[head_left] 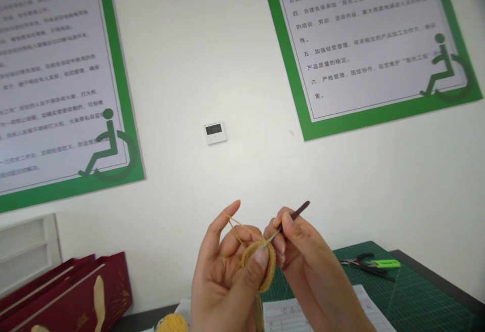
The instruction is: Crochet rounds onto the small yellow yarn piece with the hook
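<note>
My left hand (223, 271) pinches a small round piece of mustard-yellow crochet work (261, 266) between thumb and fingers. A strand of yellow yarn (237, 225) runs over its raised forefinger. My right hand (303, 256) grips a dark crochet hook (293, 216), whose metal tip sits at the top edge of the yellow piece. Both hands are held up in front of the white wall, close together and touching at the work.
A green cutting mat (409, 296) covers the table at the lower right, with green-handled snips (373, 263) and a printed sheet (280, 317) on it. A yellow yarn ball (172, 323) peeks in at the bottom. Red paper bags (71, 291) stand at the left. Green-framed posters hang on the wall.
</note>
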A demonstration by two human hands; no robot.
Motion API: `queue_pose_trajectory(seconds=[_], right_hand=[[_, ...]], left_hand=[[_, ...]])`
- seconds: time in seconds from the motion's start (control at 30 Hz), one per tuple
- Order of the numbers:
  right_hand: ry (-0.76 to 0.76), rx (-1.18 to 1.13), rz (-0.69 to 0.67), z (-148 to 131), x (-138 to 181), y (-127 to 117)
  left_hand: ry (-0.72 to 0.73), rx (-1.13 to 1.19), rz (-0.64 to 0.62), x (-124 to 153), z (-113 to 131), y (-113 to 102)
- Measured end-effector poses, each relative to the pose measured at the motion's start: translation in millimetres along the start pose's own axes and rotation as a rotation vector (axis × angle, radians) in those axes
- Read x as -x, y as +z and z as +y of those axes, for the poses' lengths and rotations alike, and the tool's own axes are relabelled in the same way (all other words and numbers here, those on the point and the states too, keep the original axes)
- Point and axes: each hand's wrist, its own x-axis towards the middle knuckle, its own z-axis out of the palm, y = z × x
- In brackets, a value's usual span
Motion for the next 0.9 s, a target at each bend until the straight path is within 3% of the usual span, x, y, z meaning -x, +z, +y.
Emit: queue_pose_trajectory(seconds=[0.37,0.9], right_hand=[[-0.131,0.072,0.009,1,5,3],[-0.101,0.022,0.021,-7,8,4]], left_hand=[[-0.088,0.008,-0.144,1,4,-9],[-0.229,0.048,-0.351,-2,8,-16]])
